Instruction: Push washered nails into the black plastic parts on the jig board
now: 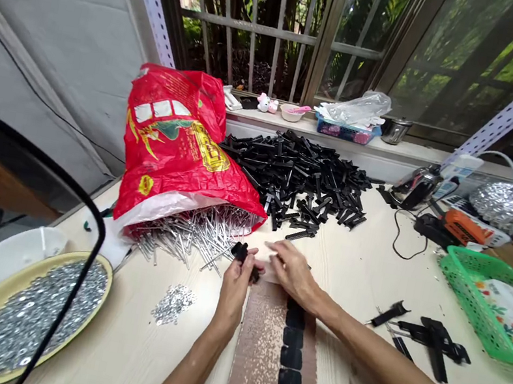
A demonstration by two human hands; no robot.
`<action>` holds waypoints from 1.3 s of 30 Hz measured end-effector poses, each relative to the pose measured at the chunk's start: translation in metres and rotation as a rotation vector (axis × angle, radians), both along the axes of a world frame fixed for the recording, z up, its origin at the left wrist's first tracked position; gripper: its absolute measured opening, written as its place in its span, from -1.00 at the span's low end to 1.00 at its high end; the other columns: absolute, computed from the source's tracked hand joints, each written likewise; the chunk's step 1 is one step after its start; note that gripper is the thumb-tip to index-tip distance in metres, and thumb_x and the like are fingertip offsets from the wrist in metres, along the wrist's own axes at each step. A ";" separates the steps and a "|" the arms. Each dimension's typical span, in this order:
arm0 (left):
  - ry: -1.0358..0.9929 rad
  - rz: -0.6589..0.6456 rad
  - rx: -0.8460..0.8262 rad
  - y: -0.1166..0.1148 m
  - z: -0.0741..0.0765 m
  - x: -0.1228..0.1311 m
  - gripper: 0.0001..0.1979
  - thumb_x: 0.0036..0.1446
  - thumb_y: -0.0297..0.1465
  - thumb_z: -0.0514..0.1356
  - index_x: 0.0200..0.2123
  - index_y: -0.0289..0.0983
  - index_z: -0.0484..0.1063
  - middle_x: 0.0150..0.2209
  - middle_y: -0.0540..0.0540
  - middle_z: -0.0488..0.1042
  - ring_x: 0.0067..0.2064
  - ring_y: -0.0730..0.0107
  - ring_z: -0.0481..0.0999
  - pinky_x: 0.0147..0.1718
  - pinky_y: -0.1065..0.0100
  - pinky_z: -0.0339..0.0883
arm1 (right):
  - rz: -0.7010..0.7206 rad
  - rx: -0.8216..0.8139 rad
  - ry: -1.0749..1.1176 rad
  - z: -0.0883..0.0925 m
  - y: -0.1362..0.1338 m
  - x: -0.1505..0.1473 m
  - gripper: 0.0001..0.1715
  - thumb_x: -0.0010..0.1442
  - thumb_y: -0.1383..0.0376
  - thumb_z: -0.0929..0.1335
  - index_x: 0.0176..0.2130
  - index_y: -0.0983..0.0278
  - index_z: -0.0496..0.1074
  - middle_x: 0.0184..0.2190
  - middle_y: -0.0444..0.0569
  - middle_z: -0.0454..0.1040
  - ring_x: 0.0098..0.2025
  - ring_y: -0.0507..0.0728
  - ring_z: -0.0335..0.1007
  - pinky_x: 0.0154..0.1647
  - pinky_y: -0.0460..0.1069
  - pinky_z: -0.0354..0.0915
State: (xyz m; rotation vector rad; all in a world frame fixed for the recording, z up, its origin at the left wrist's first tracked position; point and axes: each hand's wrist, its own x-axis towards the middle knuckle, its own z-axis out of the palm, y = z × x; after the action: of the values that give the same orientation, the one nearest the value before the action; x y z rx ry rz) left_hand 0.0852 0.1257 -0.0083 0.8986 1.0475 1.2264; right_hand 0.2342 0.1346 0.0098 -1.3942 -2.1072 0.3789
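My left hand (237,281) is closed around a small black plastic part (242,252), held just above the table. My right hand (290,267) lies beside it with fingers stretched flat toward the left hand, resting on the top end of a brown cardboard strip (258,351); whether anything is under its fingers is hidden. A big heap of the same black parts (303,177) lies behind the hands. Metal pins (194,231) spill from a red plastic bag (175,144) at the left.
A yellow tray of small silver washers (23,316) and a white bowl (15,252) sit at front left. A little pile of washers (173,302) lies near my left wrist. Finished black pieces (424,334), a green basket (477,290) and tools stand right.
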 end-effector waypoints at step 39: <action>-0.500 -0.079 -0.485 0.020 0.006 0.007 -0.76 -0.01 -0.42 0.32 -0.24 -0.30 0.41 -0.27 -0.14 0.53 -0.32 0.32 0.54 -0.25 0.04 0.49 | -0.355 -0.057 -0.604 -0.017 0.089 0.075 -0.75 0.23 0.46 0.17 -0.19 0.32 0.38 -0.17 0.11 0.36 -0.14 0.17 0.25 -0.20 0.00 0.17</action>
State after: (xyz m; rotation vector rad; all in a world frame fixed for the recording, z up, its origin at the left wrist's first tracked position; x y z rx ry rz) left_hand 0.0921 0.1459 -0.0021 0.2347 0.8355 0.9944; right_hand 0.3089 0.2241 -0.0067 -2.0667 -2.2318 -0.1505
